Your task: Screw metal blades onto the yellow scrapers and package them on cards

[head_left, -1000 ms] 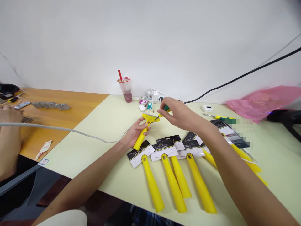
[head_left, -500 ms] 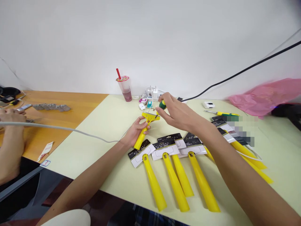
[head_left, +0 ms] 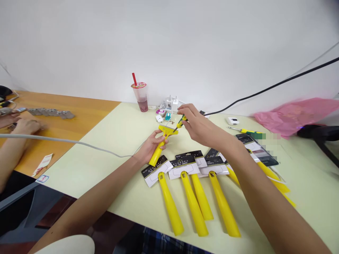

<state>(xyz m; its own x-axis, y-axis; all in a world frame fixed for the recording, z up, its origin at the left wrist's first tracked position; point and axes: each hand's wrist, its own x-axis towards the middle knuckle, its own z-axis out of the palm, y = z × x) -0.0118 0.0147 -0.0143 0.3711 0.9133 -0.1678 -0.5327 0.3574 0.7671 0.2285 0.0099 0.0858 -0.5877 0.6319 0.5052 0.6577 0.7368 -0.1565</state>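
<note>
My left hand (head_left: 151, 146) is closed around the handle of a yellow scraper (head_left: 158, 152), whose wide head points away from me. A metal strip runs along the head's far edge. My right hand (head_left: 196, 125) grips a green and yellow screwdriver (head_left: 181, 121) from above. Its shaft slants down to the scraper's head; whether the tip sits in a screw is too small to tell. Close below my hands lie several yellow handles (head_left: 171, 204) with black and white cards (head_left: 184, 166) at their far ends.
A drink cup (head_left: 141, 97) with a red straw stands by the wall near white plugs (head_left: 174, 105). At right lie a second screwdriver (head_left: 245, 131), a white device (head_left: 233, 121) and a pink bag (head_left: 288, 114). A grey cable (head_left: 79, 143) crosses at left, near another person's hands (head_left: 28, 126).
My right hand's fingers have shifted on the screwdriver, showing more of its handle. The scraper stays in my left hand. The view has turned slightly, and the other person's hands have moved.
</note>
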